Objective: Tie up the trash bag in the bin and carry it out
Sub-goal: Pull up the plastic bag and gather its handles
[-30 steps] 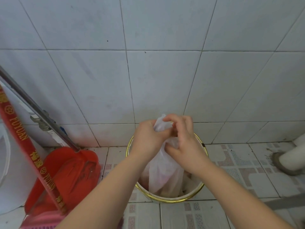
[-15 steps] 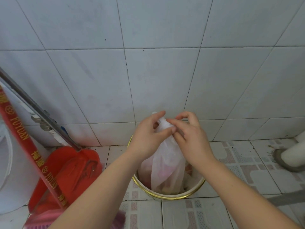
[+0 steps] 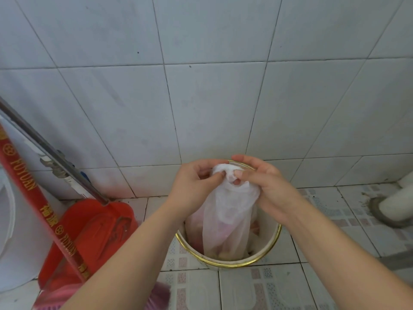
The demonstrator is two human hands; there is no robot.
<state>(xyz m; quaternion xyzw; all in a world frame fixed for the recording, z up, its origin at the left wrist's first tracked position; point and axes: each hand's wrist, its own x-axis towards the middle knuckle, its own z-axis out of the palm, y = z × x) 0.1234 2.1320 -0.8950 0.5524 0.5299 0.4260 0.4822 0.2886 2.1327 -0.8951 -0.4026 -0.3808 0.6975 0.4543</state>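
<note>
A thin white trash bag point(image 3: 225, 218) stands gathered up inside a round white bin with a gold rim point(image 3: 237, 264) on the tiled floor by the wall. Its twisted top sticks up between both hands above the bin. My left hand point(image 3: 194, 186) pinches the bag's neck from the left with thumb and fingers. From the right, my right hand point(image 3: 266, 189) holds the same bunched top, its fingertips pressed into the plastic. Pinkish waste shows faintly through the bag. The bin's lower part is hidden by my forearms.
A red dustpan point(image 3: 89, 238) with a grey metal handle point(image 3: 51, 155) leans on the wall at left, beside a red broom stick point(image 3: 38, 198) and a white container point(image 3: 13, 231). A white pipe in a floor drain point(image 3: 393, 206) stands at right. A white tiled wall is straight ahead.
Both hands have kept working the bag's top, shifting from clasped together to fingertips pinching the bunched neck. The bag stays in the bin.
</note>
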